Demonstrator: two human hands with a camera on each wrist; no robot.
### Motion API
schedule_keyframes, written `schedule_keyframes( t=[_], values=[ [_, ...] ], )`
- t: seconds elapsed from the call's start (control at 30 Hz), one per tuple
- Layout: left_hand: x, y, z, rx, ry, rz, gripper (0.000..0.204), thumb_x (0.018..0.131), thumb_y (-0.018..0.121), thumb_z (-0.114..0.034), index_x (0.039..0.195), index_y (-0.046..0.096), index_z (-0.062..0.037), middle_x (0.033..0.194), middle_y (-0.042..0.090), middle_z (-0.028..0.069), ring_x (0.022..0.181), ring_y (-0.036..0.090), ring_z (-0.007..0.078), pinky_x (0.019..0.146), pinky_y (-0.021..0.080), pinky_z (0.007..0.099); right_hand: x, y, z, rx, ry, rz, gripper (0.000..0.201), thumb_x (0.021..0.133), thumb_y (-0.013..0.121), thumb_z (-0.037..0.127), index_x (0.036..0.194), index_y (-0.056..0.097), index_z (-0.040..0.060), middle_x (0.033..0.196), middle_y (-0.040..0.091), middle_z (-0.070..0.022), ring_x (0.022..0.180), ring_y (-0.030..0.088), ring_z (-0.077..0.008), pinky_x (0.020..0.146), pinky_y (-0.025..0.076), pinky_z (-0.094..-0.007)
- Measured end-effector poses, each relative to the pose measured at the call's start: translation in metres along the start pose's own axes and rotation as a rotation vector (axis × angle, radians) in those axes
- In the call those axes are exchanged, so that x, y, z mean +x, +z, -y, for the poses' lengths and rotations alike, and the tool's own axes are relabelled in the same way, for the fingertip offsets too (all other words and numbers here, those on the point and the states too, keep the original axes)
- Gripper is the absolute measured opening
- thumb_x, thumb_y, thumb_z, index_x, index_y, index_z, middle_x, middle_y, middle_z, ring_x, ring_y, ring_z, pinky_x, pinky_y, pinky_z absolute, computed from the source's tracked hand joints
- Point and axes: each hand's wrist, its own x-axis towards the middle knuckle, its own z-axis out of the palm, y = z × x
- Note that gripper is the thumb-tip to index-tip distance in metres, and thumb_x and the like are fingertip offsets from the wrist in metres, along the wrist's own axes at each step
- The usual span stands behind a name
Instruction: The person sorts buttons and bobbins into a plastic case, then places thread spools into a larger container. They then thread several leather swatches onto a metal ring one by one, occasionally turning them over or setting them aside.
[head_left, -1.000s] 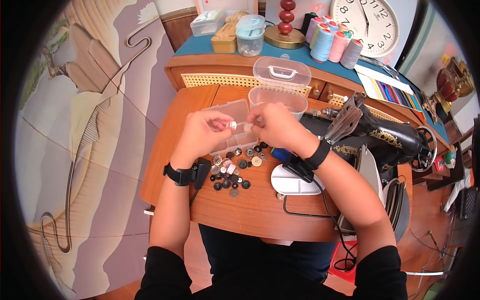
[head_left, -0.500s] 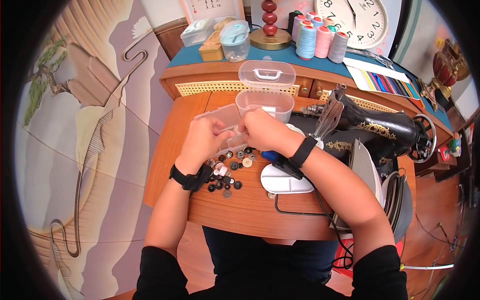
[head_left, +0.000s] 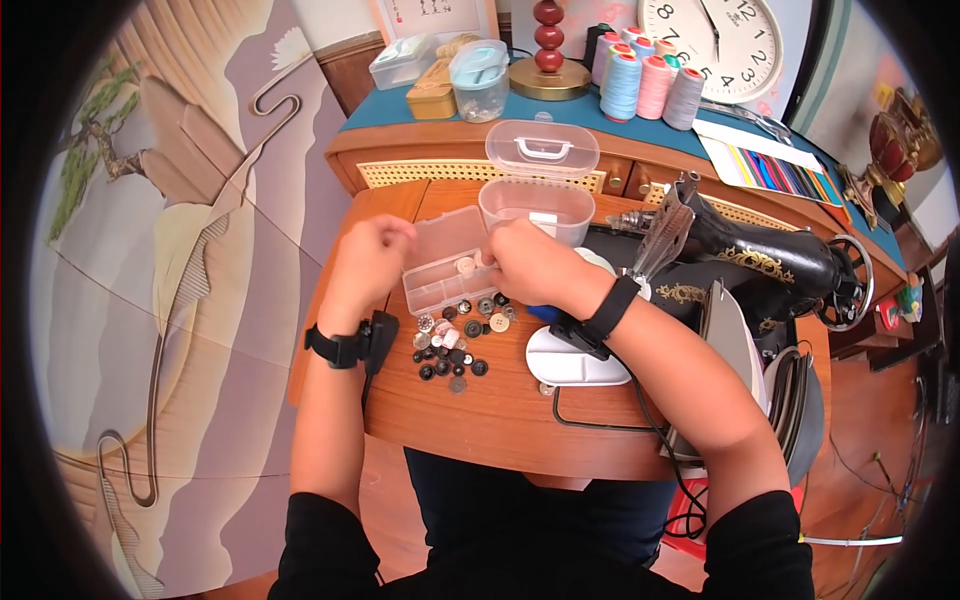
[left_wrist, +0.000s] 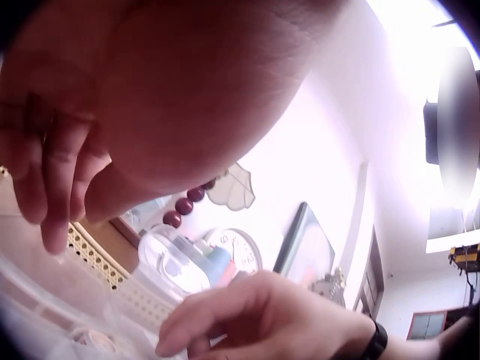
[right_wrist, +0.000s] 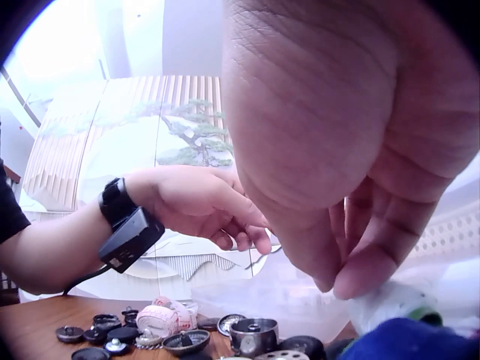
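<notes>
While the left hand [head_left: 365, 265] hangs loose and empty by the clear divided box [head_left: 440, 238], a pale round piece [head_left: 465, 266] lies in a compartment; I'd call it placed. Right hand [head_left: 537, 267] is at the box's right side, fingertips together; can't tell if gripping. Loose buttons [head_left: 473, 328] sit in front.

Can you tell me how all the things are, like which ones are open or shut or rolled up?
Divided box: open.
Handled tub: open.
Lidded jar: closed.
Tape measure: rolled up.
Buttons: loose on the table.
Thread cones: standing upright.
Left hand: empty, fingers loosely bent.
Right hand: thumb and finger close together; can't tell if it holds anything.
</notes>
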Motion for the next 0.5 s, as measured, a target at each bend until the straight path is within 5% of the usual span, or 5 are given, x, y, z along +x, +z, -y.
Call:
schedule_keyframes(
  t=[0.2, 0.27, 0.5],
  values=[
    [0.020, 0.000, 0.051, -0.323, -0.309, -0.158, 0.028, 0.097, 0.068, -0.029, 0.111, 0.067, -0.0053, 0.105, 0.069, 0.0053, 0.076, 0.055, 0.0074, 0.061, 0.042, 0.0224, -0.010, 0.012, 0.035, -0.022, -0.172, 0.036, 0.012, 0.077, 0.067, -0.002, 0.087, 0.071, -0.0027, 0.092, 0.066, -0.0219, 0.089, 0.067, -0.0404, 0.079, 0.055, -0.0444],
    [0.021, 0.004, 0.057, -0.833, -0.404, 0.080, 0.030, 0.098, 0.068, -0.034, 0.108, 0.063, -0.0061, 0.099, 0.068, 0.0034, 0.069, 0.051, 0.0058, 0.057, 0.039, 0.0201, -0.015, 0.019, 0.047, 0.019, -0.292, 0.096, 0.012, 0.078, 0.068, -0.001, 0.089, 0.071, -0.0015, 0.094, 0.066, -0.0192, 0.091, 0.066, -0.0396, 0.080, 0.055, -0.0440],
    [0.024, 0.017, 0.063, -0.914, -0.307, 0.046, 0.030, 0.100, 0.066, -0.030, 0.114, 0.060, -0.0043, 0.093, 0.067, 0.0000, 0.058, 0.039, -0.0002, 0.045, 0.029, 0.0155, -0.016, 0.031, 0.050, 0.040, -0.369, 0.158, 0.012, 0.079, 0.068, 0.000, 0.091, 0.069, -0.0018, 0.102, 0.067, -0.0185, 0.092, 0.068, -0.0399, 0.079, 0.056, -0.0476]
  ],
)
